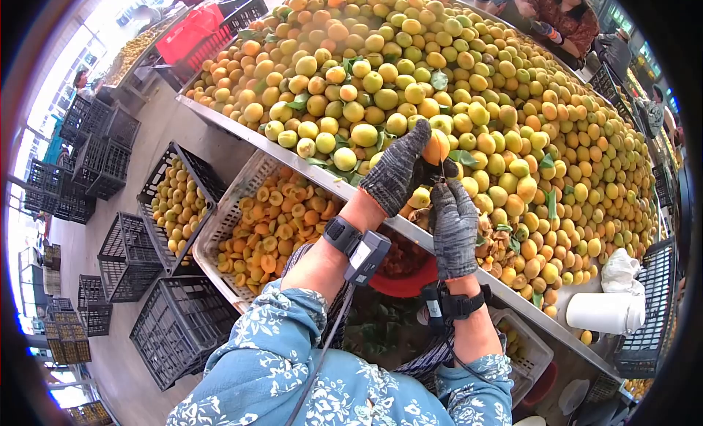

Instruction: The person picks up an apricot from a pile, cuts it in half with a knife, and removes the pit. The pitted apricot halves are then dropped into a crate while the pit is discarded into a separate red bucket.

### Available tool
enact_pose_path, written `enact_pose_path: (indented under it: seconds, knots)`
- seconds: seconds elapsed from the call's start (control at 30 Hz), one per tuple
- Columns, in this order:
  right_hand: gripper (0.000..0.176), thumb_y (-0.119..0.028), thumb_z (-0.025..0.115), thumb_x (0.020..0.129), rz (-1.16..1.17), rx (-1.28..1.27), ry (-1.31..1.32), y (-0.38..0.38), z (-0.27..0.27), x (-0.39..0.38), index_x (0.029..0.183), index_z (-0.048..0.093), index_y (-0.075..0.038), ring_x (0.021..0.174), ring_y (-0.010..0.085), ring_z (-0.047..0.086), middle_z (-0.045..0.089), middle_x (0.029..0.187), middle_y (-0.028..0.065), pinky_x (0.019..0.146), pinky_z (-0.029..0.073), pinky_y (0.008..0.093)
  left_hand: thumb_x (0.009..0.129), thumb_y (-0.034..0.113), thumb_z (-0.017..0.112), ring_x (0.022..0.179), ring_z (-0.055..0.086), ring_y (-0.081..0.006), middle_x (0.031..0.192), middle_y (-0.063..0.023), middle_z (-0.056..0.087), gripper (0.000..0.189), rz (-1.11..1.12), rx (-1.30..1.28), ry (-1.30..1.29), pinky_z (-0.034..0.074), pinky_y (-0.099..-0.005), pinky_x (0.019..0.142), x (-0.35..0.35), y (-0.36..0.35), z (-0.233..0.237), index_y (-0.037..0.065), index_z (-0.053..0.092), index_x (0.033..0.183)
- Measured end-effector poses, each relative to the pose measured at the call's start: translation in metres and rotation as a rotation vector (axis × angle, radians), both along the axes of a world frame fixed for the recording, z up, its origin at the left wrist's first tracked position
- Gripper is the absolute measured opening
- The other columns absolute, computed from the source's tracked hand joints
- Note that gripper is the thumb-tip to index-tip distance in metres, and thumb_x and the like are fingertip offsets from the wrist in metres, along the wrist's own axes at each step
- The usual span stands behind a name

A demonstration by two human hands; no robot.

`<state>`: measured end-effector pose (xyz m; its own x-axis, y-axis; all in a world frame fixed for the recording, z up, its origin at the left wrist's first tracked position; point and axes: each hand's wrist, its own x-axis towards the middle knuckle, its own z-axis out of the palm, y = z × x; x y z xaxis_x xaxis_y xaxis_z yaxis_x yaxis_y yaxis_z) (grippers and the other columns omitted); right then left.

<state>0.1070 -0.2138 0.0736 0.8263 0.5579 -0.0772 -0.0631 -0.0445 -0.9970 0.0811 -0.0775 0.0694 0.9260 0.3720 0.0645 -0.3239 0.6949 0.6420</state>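
Observation:
My left hand [399, 166], in a dark grey knitted glove, is closed around an orange apricot [436, 147] above the table's front edge. Just below and to the right, my right hand [455, 224] wears a similar glove. Its curled fingertips meet the underside of the fruit; a thin dark thing shows there, too small to name. Behind both hands rises a big heap of yellow-green and orange apricots [381, 74] with some leaves. Brownish fruit scraps [499, 254] lie beside my right wrist.
A white crate [242, 183] of halved apricots stands at my left. Under the metal table edge [523, 306] sits a red basin [405, 284]. Black crates [183, 327] stand on the floor. A white container [604, 312] lies at right. Another person [567, 23] works across the heap.

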Motion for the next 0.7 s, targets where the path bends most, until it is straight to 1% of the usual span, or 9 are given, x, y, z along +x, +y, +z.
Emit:
enact_pose_path:
  seconds: [0.07,0.13,0.2,0.4,0.47,0.6,0.63,0.67,0.7]
  knots:
    - [0.027,-0.021,0.055,0.096,-0.025,-0.089,-0.208,-0.001,0.01,-0.005,0.115,0.062,-0.003,0.063,0.0158,0.059,0.065,0.079,0.0049,0.056,0.047,0.0309,0.097,0.039,0.052,0.083,0.063,-0.0148,0.094,-0.0025,0.062,0.031,-0.007,-0.073,0.039,0.054,-0.0306,0.076,0.001,0.003,-0.002,0.009,0.06,0.103]
    - [0.028,-0.023,0.056,0.095,-0.069,-0.435,-0.797,-0.003,0.013,-0.005,0.119,0.061,-0.009,0.062,0.0259,0.063,0.067,0.077,0.0141,0.056,0.047,0.0354,0.096,0.039,0.053,0.083,0.063,-0.0139,0.094,-0.0025,0.062,0.03,-0.014,-0.147,0.079,0.053,-0.0294,0.076,0.001,0.001,0.002,0.01,0.06,0.101]
    - [0.031,-0.023,0.058,0.093,-0.059,-0.461,-0.774,-0.003,0.015,-0.005,0.123,0.059,-0.014,0.065,0.0275,0.065,0.065,0.077,0.0161,0.058,0.048,0.0393,0.095,0.034,0.057,0.085,0.062,-0.0125,0.095,-0.0027,0.062,0.025,0.04,-0.165,0.08,0.051,-0.0274,0.077,0.001,-0.004,0.006,0.009,0.061,0.101]
    - [0.035,-0.019,0.056,0.094,-0.066,-0.072,-0.5,0.006,-0.022,0.003,0.126,0.056,-0.005,0.061,0.018,0.06,0.066,0.08,0.0136,0.056,0.046,0.0334,0.093,0.029,0.059,0.087,0.062,-0.0174,0.093,-0.0065,0.063,0.027,0.158,-0.199,0.084,0.052,-0.0312,0.079,0.006,-0.011,0.0,0.005,0.06,0.102]
    - [0.031,-0.015,0.055,0.094,-0.006,0.026,-0.017,0.008,-0.013,-0.001,0.122,0.057,-0.002,0.062,0.0147,0.055,0.064,0.078,0.0112,0.057,0.046,0.0305,0.093,0.028,0.059,0.086,0.062,-0.0179,0.093,-0.0067,0.063,0.026,0.132,-0.209,0.069,0.052,-0.0318,0.079,0.005,-0.011,0.001,0.004,0.06,0.102]
    - [0.023,-0.011,0.056,0.092,0.013,0.2,0.296,0.007,-0.013,-0.002,0.111,0.059,0.001,0.064,0.018,0.056,0.062,0.077,0.0107,0.059,0.046,0.0312,0.092,0.026,0.057,0.085,0.062,-0.0207,0.092,-0.0079,0.063,0.025,-0.077,-0.233,-0.064,0.053,-0.0343,0.081,-0.001,-0.01,0.001,0.003,0.06,0.102]
    - [0.019,-0.013,0.058,0.092,-0.006,0.085,-0.441,0.006,-0.016,0.0,0.106,0.06,-0.002,0.066,0.0138,0.056,0.061,0.079,0.0062,0.058,0.045,0.0269,0.092,0.026,0.057,0.085,0.062,-0.0207,0.092,-0.0079,0.063,0.025,-0.078,-0.232,-0.065,0.053,-0.0343,0.081,-0.001,-0.01,-0.003,0.003,0.06,0.102]
    - [0.015,-0.016,0.06,0.091,-0.027,-0.044,-1.176,0.005,-0.019,0.004,0.101,0.062,-0.004,0.067,0.0096,0.056,0.06,0.081,0.0018,0.057,0.044,0.0227,0.092,0.027,0.057,0.084,0.063,-0.022,0.092,-0.0081,0.063,0.026,0.149,0.085,-0.031,0.053,-0.0354,0.079,-0.002,-0.01,-0.012,0.004,0.059,0.103]
    - [0.015,-0.016,0.06,0.091,-0.03,-0.042,-1.184,0.002,-0.027,0.007,0.101,0.062,-0.004,0.067,0.0096,0.056,0.06,0.081,0.0018,0.057,0.044,0.0227,0.091,0.028,0.056,0.082,0.063,-0.0234,0.091,-0.0084,0.063,0.028,0.373,0.404,0.0,0.053,-0.0364,0.078,-0.001,-0.01,-0.022,0.004,0.059,0.104]
